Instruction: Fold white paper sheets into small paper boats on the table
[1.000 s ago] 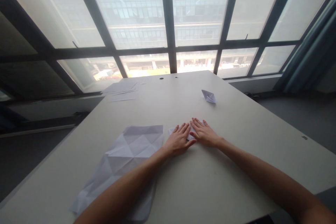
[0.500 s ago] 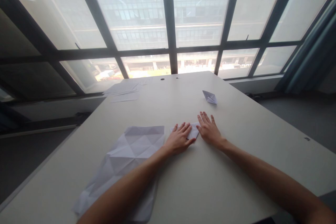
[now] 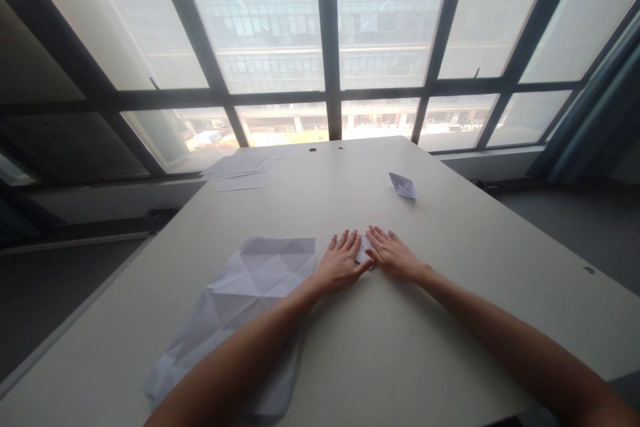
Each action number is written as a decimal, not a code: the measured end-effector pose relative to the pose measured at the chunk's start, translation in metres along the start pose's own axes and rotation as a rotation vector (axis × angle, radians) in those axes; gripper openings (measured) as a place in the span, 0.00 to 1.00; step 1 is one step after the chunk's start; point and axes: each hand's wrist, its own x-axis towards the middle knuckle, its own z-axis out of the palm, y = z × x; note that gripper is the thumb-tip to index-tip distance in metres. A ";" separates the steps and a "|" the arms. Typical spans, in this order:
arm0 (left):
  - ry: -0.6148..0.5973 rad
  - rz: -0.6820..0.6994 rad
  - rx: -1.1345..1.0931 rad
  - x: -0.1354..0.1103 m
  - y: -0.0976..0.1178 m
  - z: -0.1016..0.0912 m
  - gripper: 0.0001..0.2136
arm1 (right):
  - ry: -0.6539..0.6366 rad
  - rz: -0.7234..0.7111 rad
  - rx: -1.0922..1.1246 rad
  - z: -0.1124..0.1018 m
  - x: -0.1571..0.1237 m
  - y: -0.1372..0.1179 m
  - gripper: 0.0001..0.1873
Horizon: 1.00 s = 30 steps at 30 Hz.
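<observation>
The left hand (image 3: 344,265) and the right hand (image 3: 394,256) lie flat, side by side, fingers extended, and both press a small folded paper (image 3: 362,252) on the white worktop (image 3: 380,347). Only some parts of this paper can be seen, mainly between the hands. A large creased sheet (image 3: 260,273) lies to the left, partly under the left forearm (image 3: 240,353). Beyond the right hand rests a folded paper boat (image 3: 403,186).

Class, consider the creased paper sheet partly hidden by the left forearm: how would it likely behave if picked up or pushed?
The creased paper sheet would probably flop, bending first along its visible fold lines. It should feel light for its spread, as it looks thin. Pushed, it may slide, since the tabletop looks smooth.
</observation>
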 end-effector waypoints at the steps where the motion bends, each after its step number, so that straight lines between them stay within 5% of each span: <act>1: 0.009 -0.029 0.002 0.000 -0.001 0.001 0.38 | 0.002 0.012 -0.007 -0.001 -0.001 0.002 0.38; 12: 0.017 -0.274 0.049 0.003 -0.007 0.004 0.42 | -0.014 0.166 -0.011 -0.008 -0.004 0.028 0.38; 17: 0.051 -0.254 0.081 0.002 -0.007 0.006 0.35 | 0.128 0.192 0.095 -0.010 0.000 0.034 0.30; 22: 0.066 -0.240 0.099 0.001 -0.004 0.002 0.30 | 0.370 0.019 0.247 -0.013 0.005 0.033 0.18; 30: 0.065 -0.106 0.045 -0.005 -0.001 -0.006 0.28 | 0.322 -0.139 0.292 -0.020 0.001 0.022 0.13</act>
